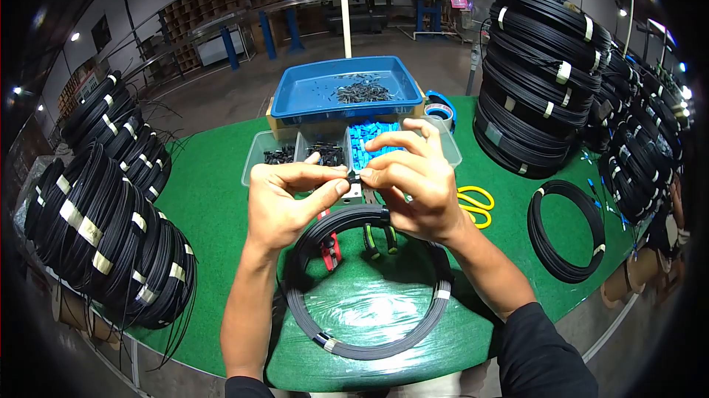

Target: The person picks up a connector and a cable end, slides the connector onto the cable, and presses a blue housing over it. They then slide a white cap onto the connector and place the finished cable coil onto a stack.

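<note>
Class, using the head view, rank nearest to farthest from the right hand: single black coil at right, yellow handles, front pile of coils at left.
From the right hand:
1. Yellow handles, just to its right.
2. Single coil, farther right on the green table.
3. Front pile, across at the left side.

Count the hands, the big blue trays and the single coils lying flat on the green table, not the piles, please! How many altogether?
Left hand and right hand: 2
Big blue tray: 1
Near coil and right-side coil: 2
Total: 5
</note>
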Demonstrator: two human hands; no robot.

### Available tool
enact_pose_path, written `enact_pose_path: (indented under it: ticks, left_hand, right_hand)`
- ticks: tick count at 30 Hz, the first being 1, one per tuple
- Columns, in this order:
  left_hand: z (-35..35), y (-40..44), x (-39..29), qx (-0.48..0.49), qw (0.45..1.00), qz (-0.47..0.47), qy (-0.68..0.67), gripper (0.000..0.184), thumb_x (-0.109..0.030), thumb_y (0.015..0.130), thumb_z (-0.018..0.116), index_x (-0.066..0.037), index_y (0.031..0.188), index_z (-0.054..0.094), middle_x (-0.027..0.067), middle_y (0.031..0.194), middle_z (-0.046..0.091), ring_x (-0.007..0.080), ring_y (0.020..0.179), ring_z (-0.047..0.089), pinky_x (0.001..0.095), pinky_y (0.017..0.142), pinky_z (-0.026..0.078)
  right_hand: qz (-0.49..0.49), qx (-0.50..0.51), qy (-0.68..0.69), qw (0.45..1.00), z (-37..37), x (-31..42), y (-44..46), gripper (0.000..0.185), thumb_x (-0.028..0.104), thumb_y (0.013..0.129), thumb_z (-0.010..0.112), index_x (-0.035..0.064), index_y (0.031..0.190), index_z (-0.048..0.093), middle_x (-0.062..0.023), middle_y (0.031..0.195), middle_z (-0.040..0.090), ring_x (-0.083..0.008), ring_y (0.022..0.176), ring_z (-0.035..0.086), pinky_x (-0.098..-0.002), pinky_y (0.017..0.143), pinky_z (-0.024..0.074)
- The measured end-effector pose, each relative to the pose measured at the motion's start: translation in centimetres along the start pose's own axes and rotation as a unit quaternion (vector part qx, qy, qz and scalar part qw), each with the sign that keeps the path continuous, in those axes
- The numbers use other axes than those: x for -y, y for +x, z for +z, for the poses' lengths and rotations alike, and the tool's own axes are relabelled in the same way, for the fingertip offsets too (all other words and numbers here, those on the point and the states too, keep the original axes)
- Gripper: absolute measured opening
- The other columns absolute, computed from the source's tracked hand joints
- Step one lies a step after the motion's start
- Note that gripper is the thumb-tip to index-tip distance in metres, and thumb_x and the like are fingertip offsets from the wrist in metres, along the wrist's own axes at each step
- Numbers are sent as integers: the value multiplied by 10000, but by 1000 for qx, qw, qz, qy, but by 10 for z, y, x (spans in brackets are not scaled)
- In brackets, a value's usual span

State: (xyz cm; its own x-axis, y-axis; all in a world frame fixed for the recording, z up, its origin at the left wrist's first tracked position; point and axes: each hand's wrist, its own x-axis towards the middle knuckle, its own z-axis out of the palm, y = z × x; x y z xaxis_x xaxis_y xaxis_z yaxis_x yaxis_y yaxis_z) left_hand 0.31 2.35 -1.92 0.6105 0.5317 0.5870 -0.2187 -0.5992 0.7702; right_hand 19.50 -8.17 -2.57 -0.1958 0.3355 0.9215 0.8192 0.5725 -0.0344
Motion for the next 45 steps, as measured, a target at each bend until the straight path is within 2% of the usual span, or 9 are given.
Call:
enact_pose_path:
  ticks: [4,9,15,18,24,29,33,38,45]
  left_hand:
    - [-1,-2,-1,47,960,-128,-243,169,-15,833,764,68,978,745,173,907,746,204,808,728,294,820,578]
    - [-2,-2,-4,61,930,-190,-309,156,-2,818,771,71,955,749,176,908,749,214,831,729,324,904,558]
    - [10,0,-17,-5,909,320,266,166,-35,711,833,-91,859,785,44,854,773,274,977,747,627,1173,250]
    - [8,3,-12,4,902,333,274,174,-58,684,844,-121,830,773,19,822,768,260,970,748,672,1165,211]
    - [4,-2,-10,2,1000,14,-12,122,-48,784,799,-17,902,785,106,895,777,222,906,751,577,1141,323]
    - [6,-5,-13,7,996,-19,-86,120,-33,764,815,-48,880,787,85,890,778,228,925,752,584,1154,310]
    - [4,1,-17,4,831,406,381,212,-54,674,834,-133,848,742,-34,775,738,188,946,751,673,1185,198]
    - [2,5,-11,-7,915,288,284,105,-75,719,833,-116,793,771,21,804,765,251,1001,740,666,1173,170]
    - [2,-2,-6,15,999,19,-37,105,-74,773,822,-52,873,797,88,885,779,288,1021,731,627,1162,231]
  right_hand:
    - [-151,-81,-141,975,0,11,-1,105,65,723,724,92,822,707,-9,823,710,-167,902,692,-549,1015,308]
    - [-152,-82,-164,971,1,17,-5,86,106,716,734,99,798,709,-13,832,731,-151,894,703,-501,990,261]
    - [224,72,85,968,-17,18,3,101,32,738,748,74,793,674,-47,836,711,-216,847,668,-388,880,326]
    - [391,121,261,874,-26,15,6,119,49,763,776,71,833,682,-56,861,719,-227,846,669,-368,876,340]
    - [-85,-6,-108,990,-9,9,4,88,115,763,719,129,844,688,12,893,702,-134,942,676,-467,909,283]
    - [-135,-75,-165,974,0,14,-4,113,115,730,736,108,835,694,1,869,719,-147,905,700,-443,902,280]
    - [390,82,272,876,-4,15,-2,97,29,758,734,65,842,702,-69,822,725,-223,862,690,-393,902,308]
    - [76,62,-23,995,-13,13,4,138,74,744,771,101,862,705,-6,905,716,-174,893,680,-478,942,285]
    - [-130,-67,-206,968,2,13,-5,128,171,741,697,115,856,705,12,898,724,-130,917,701,-516,1026,231]
